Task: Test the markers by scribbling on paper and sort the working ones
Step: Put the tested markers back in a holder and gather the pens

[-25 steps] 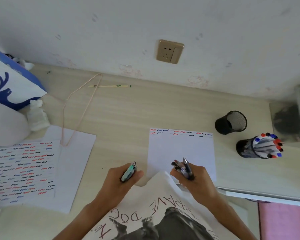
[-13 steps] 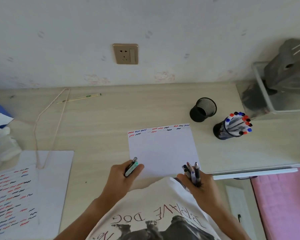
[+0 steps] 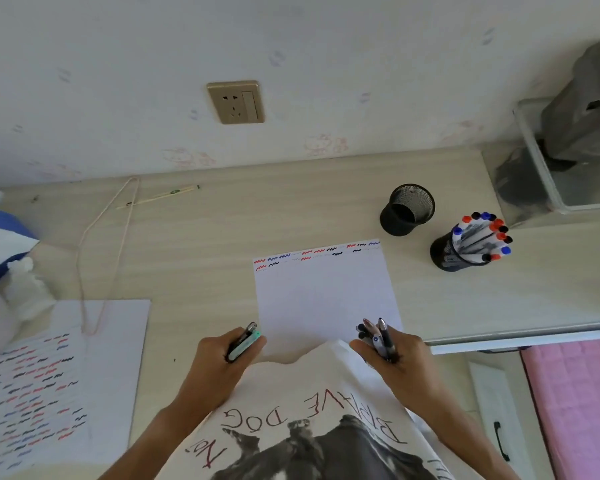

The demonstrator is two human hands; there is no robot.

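Observation:
A white sheet of paper lies in the middle of the desk, with red, blue and black squiggles along its far edge. My left hand grips two pens, one dark and one mint green, at the sheet's near left corner. My right hand grips a bundle of several pens at the near right corner. A black mesh cup full of markers with red, blue and black caps stands to the right. An empty black mesh cup stands just behind it.
Sheets of scribbled paper lie at the left, with a thin cord looping over them. A pencil lies near the wall under a socket. A white bin with a grey bag stands at the far right. The desk edge ends by a pink cloth.
The view has swung to the right, so the paper and cups now sit further left in frame. Both hands keep their pens and stay at the sheet's near corners.

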